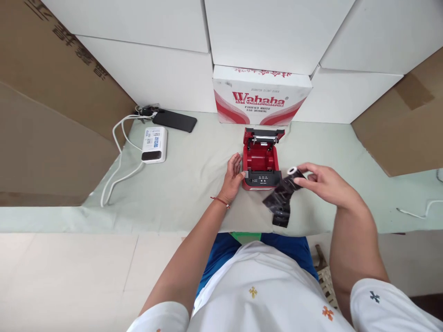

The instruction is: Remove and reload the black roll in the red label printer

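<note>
A small red printer (260, 161) stands open on the pale green cloth (194, 184), its lid tipped back and its paper bay showing. My left hand (233, 177) rests against the printer's left side with the fingers stretched out along it. My right hand (320, 180) pinches a white paper roll (294, 171) just right of the printer. A black wrapper (281, 198) hangs from the roll down toward the cloth's front edge.
A white power bank (154, 144) with a white cable (117, 161) lies at the left, a black phone (175, 121) and keys behind it. A red and white Wahaha box (263, 97) and white boxes stand behind. Brown cardboard flanks both sides.
</note>
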Demonstrator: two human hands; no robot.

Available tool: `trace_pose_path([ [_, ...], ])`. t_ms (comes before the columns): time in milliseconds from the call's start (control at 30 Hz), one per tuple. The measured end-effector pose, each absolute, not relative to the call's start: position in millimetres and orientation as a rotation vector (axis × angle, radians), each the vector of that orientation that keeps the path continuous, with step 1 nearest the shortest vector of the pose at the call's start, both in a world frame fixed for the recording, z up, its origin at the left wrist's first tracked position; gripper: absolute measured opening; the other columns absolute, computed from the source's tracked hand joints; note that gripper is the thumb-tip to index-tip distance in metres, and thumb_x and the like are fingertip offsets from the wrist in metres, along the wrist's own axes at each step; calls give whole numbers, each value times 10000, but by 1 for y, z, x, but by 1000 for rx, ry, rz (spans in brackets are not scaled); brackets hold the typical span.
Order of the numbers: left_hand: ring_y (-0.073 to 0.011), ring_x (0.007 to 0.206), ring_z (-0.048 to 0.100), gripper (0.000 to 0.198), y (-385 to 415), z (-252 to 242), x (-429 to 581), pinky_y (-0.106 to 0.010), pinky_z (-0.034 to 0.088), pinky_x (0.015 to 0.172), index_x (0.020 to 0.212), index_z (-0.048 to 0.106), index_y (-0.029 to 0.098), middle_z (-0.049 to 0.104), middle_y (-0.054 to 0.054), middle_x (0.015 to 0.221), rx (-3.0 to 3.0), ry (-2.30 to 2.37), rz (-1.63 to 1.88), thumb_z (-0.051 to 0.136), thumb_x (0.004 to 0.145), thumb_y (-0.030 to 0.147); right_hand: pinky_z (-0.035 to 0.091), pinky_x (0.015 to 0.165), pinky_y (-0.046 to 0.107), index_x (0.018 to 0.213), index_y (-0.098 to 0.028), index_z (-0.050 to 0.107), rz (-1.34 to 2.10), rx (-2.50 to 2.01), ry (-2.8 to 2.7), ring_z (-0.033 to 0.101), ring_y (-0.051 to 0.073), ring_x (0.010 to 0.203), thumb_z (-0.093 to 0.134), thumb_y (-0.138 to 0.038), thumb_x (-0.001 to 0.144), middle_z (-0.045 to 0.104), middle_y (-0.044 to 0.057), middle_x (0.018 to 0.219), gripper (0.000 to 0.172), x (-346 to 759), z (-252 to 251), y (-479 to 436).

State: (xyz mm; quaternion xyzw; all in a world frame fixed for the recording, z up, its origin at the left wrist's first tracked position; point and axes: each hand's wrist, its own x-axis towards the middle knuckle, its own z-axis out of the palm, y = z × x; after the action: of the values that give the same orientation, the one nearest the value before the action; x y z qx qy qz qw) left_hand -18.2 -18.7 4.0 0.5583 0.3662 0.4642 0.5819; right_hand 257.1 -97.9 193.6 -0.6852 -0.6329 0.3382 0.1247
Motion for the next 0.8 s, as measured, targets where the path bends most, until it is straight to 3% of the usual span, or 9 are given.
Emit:
trace_pose_path([
  [67,-292,1690,274,905,-18,4,-18,-506,282,1373,1673,190,288,265,-162,1800,1330,868,1072,548,934,668,438,602,311,1091,-234,755,987,-2136,-1808,572,180,612,634,-495,926,752,15,831,332,287,175,-120],
  [167,-289,1687,282,883,-17,2,-19,-502,299,1364,1679,181,294,277,-152,1799,1368,882,1060,515,949,661,492,723,348,1083,-208,772,795,-2472,-1797,692,248,807,643,-365,911,796,85,976,266,316,139,-141],
  [267,-291,1683,289,891,-15,-3,-19,-499,300,1361,1674,185,289,275,-158,1797,1359,883,1073,523,944,670,520,822,398,1228,-171,769,530,-2624,-1745,726,303,965,606,-318,939,775,166,1196,363,322,113,-152],
  [333,-299,1680,293,906,-13,-7,-20,-506,293,1362,1660,223,297,286,-157,1789,1318,871,1098,568,920,690,535,871,414,1301,-168,749,471,-2513,-1690,728,281,931,570,-335,973,738,173,1304,409,316,106,-154],
  [433,-322,1670,307,918,-11,-10,-20,-523,272,1370,1607,343,326,349,-134,1757,1201,813,1167,702,846,694,552,901,407,1286,-184,756,525,-2233,-1691,711,251,884,545,-354,999,751,136,1259,395,300,102,-150],
  [533,-332,1656,331,907,-10,-11,-21,-532,274,1369,1556,431,346,411,-116,1719,1110,773,1206,793,791,671,536,977,439,1288,-176,762,528,-2052,-1855,668,308,1049,556,-326,1003,770,138,1212,382,282,94,-141],
  [700,-328,1643,357,889,-11,-7,-22,-537,298,1357,1536,461,356,437,-113,1698,1077,761,1204,819,780,660,511,1011,494,1327,-166,748,546,-2030,-2004,608,351,1106,602,-211,962,758,168,1224,395,257,75,-129],
  [800,-326,1639,368,865,-14,-4,-22,-537,296,1359,1524,471,352,452,-115,1688,1061,754,1214,826,789,637,520,1017,494,1284,-180,770,739,-1929,-2015,634,344,1127,631,-211,938,757,167,1195,374,260,87,-128],
])
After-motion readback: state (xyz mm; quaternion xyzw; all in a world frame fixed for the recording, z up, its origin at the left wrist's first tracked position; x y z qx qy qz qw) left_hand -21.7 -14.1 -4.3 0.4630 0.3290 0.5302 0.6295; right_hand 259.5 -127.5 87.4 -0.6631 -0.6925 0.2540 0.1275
